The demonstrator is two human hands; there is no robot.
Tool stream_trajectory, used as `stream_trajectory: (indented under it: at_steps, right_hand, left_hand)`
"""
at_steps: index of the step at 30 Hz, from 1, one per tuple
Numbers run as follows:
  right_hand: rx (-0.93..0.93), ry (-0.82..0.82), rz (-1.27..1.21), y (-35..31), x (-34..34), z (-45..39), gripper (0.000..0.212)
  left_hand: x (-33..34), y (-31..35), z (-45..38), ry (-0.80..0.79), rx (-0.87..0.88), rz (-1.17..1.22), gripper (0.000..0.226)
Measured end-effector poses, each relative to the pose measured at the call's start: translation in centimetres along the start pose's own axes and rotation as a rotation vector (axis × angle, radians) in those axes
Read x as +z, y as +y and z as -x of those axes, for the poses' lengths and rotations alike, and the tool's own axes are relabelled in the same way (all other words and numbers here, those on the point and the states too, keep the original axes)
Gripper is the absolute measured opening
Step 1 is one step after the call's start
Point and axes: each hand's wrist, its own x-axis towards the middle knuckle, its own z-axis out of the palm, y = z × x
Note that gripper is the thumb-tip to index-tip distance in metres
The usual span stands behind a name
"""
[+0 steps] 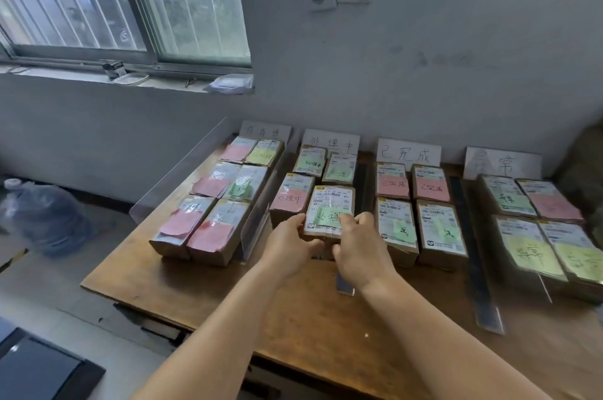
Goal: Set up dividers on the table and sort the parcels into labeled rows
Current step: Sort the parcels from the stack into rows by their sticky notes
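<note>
Four rows of brown parcels lie on the wooden table [293,318], each row headed by a white label card against the wall. Both my hands hold one parcel [329,208] with a green note at the near end of the second row. My left hand [290,244] grips its near left edge and my right hand [359,246] grips its near right corner. A clear divider [257,226] stands between the first and second rows. Dark strip dividers [473,253] separate the rows further right. The second row's label card [331,142] stands behind it.
The first row of parcels [212,200] lies at the left, the third row [421,213] and fourth row [541,226] at the right. A clear panel [176,171] stands at the table's left edge. A water jug [45,213] sits on the floor left.
</note>
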Motion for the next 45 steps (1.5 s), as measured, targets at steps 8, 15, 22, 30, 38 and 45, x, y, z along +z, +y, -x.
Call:
stream_trajectory:
  at_steps: [8,15,22,30,38,45]
  right_hand:
    - [0.043,-0.108,0.155,0.4,2.0,-4.8,0.03]
    - [0.02,-0.215,0.25,1.5,3.4,-9.1,0.042]
    - [0.012,-0.282,0.297,2.0,4.8,-11.0,0.048]
    - [-0.02,-0.261,0.391,1.9,6.4,-12.1,0.04]
    - [-0.095,-0.145,0.465,2.1,5.2,-11.3,0.052]
    - [-0.017,0.008,0.401,2.8,0.9,-6.7,0.072]
  left_hand:
    - [1.5,-1.2,-5.7,0.01,0.12,-0.266,0.057]
    - [3.3,-2.0,-9.9,-0.119,0.06,-0.437,0.06]
    - [4.0,-2.7,-11.9,-0.19,0.115,-0.711,0.063]
    - [4.3,-3.1,-13.7,-0.11,0.334,-0.883,0.048]
    - [3.0,-3.5,-13.4,-0.152,0.338,-0.946,0.067]
    - [1.1,-0.8,-9.9,-0.09,0.406,-0.817,0.075]
